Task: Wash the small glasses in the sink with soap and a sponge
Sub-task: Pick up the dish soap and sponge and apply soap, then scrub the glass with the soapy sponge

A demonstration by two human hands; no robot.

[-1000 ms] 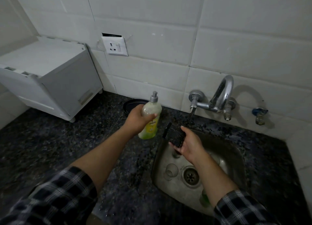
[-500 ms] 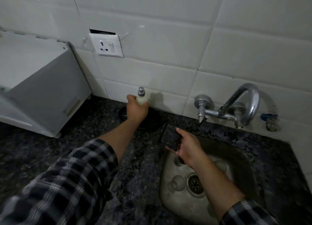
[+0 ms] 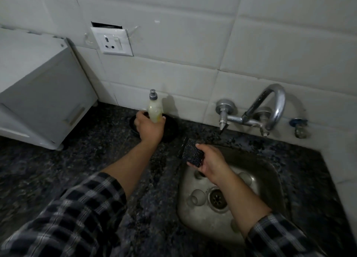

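Observation:
My left hand (image 3: 149, 128) grips the lower part of a yellow-green soap bottle (image 3: 154, 110) with a grey cap, standing upright by the wall over a black round dish (image 3: 172, 129). My right hand (image 3: 210, 164) holds a dark speckled sponge (image 3: 191, 154) above the left rim of the steel sink (image 3: 270, 175). Several small glasses lie in the sink: one (image 3: 197, 198) left of the drain (image 3: 217, 198), one (image 3: 246, 178) behind my right forearm, another (image 3: 198, 174) partly hidden under my hand.
A chrome tap (image 3: 270, 110) juts from the tiled wall over the sink, with a small valve (image 3: 298, 127) to its right. A white box-like appliance (image 3: 38, 94) stands on the dark granite counter (image 3: 87, 169) at the left. A wall socket (image 3: 112, 42) sits above.
My left hand carried the soap bottle from beside the sponge back to the wall and stood it over the black dish. My right hand kept the sponge over the sink's left rim.

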